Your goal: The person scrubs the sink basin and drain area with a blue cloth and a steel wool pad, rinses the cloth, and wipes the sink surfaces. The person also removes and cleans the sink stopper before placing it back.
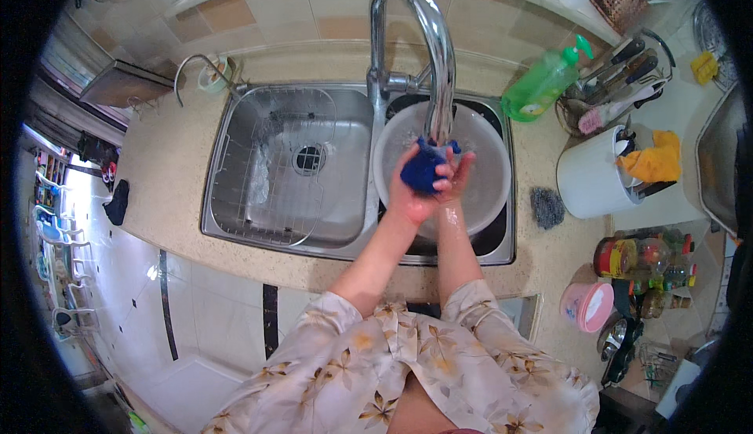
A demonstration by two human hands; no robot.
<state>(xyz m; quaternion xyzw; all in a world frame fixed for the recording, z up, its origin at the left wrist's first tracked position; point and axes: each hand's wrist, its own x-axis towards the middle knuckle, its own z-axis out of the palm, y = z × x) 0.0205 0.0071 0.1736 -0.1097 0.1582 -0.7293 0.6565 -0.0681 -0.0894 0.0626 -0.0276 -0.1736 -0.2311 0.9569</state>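
Observation:
A wet, dark blue cloth is bunched up between my two hands, under the spout of a chrome faucet. My left hand cups it from the left, thumb along its side. From the right, my right hand presses against it with bent fingers. Both hands are over a white round basin that sits in the right bowl of a stainless steel sink. Some water shows in the basin. Whether the cloth is a sock or a rag, I cannot tell.
The left sink bowl holds a wire rack. Right of the sink are a green soap pump bottle, a steel scouring pad, a white utensil container and a pink tub. A black cloth item lies at the counter's left edge.

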